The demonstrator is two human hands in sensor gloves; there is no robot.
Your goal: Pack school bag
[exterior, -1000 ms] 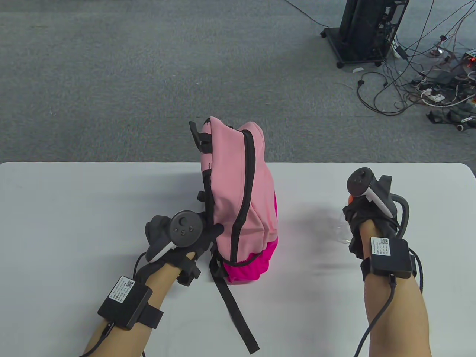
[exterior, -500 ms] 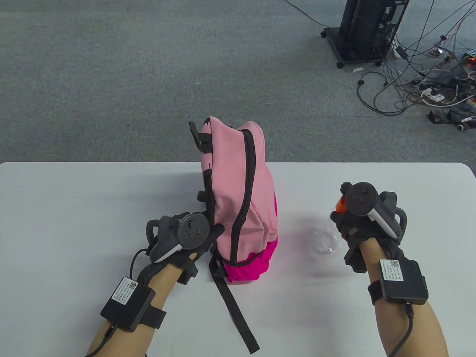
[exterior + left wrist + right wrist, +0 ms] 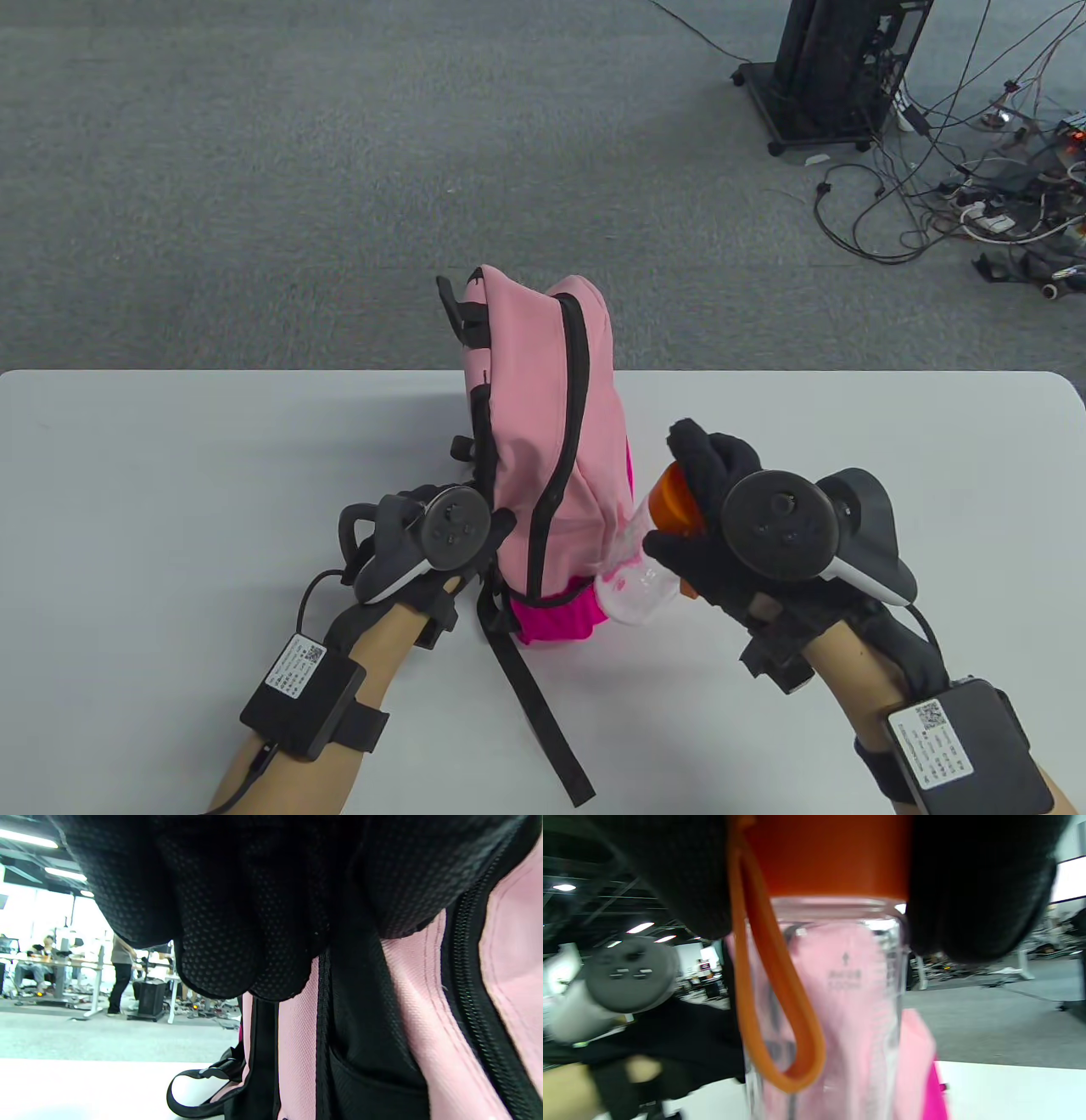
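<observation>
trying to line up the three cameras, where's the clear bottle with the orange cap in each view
Table view: the bottle sits right of centre, tilted, gripped at its orange cap by the right hand, its base by the backpack.
Left wrist view: not in it; only the left hand's fingers against the backpack.
Right wrist view: bottle fills the centre, cap at the top.
Shared landmark: the pink backpack.

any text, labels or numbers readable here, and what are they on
None can be read.
White label with QR code on the left wrist box: print too small.
White label with QR code on the right wrist box: print too small.
Grey printing on the clear bottle: blurred.
Pink backpack: no text shows.
</observation>
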